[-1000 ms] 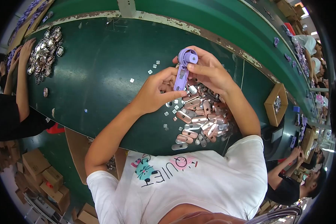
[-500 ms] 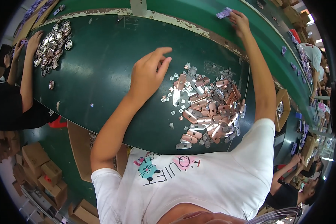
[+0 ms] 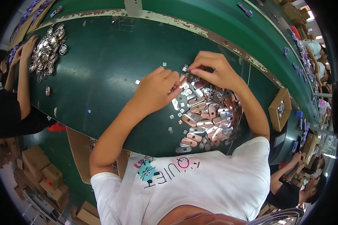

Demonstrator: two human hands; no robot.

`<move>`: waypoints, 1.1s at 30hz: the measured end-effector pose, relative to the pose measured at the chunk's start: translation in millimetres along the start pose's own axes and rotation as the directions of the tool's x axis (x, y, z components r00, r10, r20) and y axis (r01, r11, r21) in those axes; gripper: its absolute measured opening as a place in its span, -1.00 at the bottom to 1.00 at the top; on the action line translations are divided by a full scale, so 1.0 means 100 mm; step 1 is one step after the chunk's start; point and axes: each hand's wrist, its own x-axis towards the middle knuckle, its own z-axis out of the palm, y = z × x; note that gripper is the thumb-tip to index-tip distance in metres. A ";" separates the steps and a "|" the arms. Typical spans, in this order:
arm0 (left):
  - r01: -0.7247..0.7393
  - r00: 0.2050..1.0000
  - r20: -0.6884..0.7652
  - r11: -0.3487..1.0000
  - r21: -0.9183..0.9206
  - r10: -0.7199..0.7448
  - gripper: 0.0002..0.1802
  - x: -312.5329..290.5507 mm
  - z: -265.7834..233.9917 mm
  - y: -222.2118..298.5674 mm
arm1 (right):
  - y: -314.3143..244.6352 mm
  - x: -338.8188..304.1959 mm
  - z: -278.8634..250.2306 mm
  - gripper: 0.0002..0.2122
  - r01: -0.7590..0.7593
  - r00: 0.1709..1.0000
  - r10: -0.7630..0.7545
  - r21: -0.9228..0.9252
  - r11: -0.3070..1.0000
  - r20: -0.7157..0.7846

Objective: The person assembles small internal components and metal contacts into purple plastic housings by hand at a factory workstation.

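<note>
Left hand (image 3: 156,88) is curling its fingers narrowly at the heap's upper left end; whether it is gripping a part cannot be told. Just to its right, the right hand (image 3: 216,71) is holding thumb and forefinger close together beside a small clear square (image 3: 185,68); any grip is hidden. Between and below the hands, the heap of copper and silver round-ended plates (image 3: 204,123) is lying loose. The step in hand seems to be picking out small parts; the next move is probably calling for a fine fingertip pinch that avoids dragging neighbouring plates. Left of the left hand, dark green tabletop (image 3: 101,75) is offering broad room. A cardboard box (image 3: 273,113) is standing right of the right forearm. Beyond both hands, a paint-chipped rail (image 3: 187,27) is edging the table, and farther off a purple handle-shaped part (image 3: 245,10) is lying on green surface.
</note>
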 end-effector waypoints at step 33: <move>0.271 0.893 -0.154 0.780 -0.565 -0.422 -0.82 0.08 -0.06 -0.12 | -0.27 0.07 0.37 -0.88 0.019 0.897 0.249 0.593 0.805 -0.366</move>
